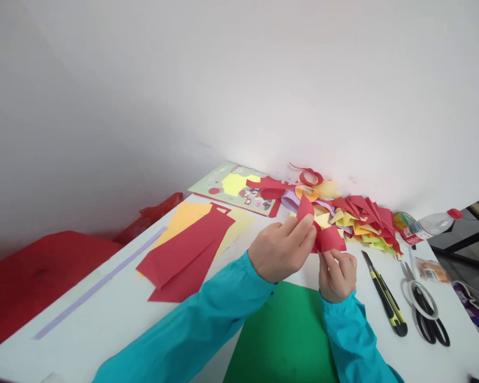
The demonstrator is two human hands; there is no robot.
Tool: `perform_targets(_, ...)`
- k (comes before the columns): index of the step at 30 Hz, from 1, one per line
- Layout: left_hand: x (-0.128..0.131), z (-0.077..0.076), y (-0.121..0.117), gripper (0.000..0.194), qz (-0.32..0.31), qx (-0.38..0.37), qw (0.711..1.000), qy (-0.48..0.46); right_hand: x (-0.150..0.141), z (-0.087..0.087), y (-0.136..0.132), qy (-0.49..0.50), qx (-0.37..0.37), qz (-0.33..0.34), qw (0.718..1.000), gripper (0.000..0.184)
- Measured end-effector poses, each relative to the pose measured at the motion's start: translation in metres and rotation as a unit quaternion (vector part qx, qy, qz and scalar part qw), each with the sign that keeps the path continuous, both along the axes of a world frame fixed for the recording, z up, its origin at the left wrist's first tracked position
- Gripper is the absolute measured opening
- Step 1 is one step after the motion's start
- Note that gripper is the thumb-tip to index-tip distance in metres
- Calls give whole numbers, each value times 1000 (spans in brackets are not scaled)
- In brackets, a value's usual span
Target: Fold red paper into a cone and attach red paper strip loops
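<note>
Between my two hands, above the table, is a piece of red paper (330,238) with bent, raised parts. My left hand (283,246) is closed on its left side, where a pointed red flap sticks up past the fingers. At the lower right edge, my right hand (338,272) pinches the paper between thumb and fingers. Below the hands lies a green sheet (283,335), partly covered by my sleeves. Just behind them, a heap of folded red and yellow paper pieces (363,221) spreads along the wall side.
Red sheets (187,255) lie over yellow paper left of my arm, beside a purple strip (99,284). A printed booklet (211,178) rests behind. To the right are a utility knife (385,295), scissors (431,327), a tape roll (413,290) and a bottle (431,224).
</note>
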State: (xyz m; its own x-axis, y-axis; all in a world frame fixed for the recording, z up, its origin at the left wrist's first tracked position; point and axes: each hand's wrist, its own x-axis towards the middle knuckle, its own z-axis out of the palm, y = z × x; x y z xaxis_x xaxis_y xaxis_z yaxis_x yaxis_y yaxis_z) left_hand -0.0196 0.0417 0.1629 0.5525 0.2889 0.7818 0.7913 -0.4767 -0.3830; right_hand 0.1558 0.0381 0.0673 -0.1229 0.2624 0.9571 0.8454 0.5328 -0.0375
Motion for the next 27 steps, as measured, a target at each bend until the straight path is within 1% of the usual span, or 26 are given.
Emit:
perform_targets(4, 0, -3, 1, 20, -10, -6, 1000, 12, 1, 0, 1, -2, 8, -3, 1000, 30)
perform_targets(7, 0, -4, 1, 16, -6, 6, 1000, 16, 0, 3, 1, -3, -7, -14, 1000, 34)
perform_targets(13, 2, -4, 3, 10, -12, 19, 999, 26, -1, 7, 0, -22, -13, -25, 999, 38)
perform_targets(16, 2, -12, 6, 13, -10, 4, 1000, -13, -2, 5, -1, -24, -24, -34, 999, 38)
perform_targets(18, 2, -23, 8, 21, -15, -25, 997, -76, -2, 2, -2, -34, -23, -34, 999, 37)
perform_targets(19, 3, -30, 8, 25, -21, -50, 991, -124, -2, 0, -2, -38, -21, -35, 998, 36)
perform_targets(20, 3, -37, 8, 29, -33, -90, 980, -177, -2, -2, -2, -42, -19, -37, 998, 35)
perform_targets(21, 3, -45, 8, 30, -50, -132, 962, -232, -2, -4, -3, -48, -17, -39, 998, 34)
perform_targets(23, 4, -58, 5, 28, -94, -213, 913, -334, -2, -9, -3, -60, -13, -45, 997, 34)
perform_targets(25, 5, -68, 1, 26, -132, -286, 852, -417, -2, -12, -4, -62, -14, -57, 996, 34)
perform_targets(27, 8, -74, -4, 27, -164, -363, 776, -489, -2, -14, -4, -55, -12, -72, 996, 37)
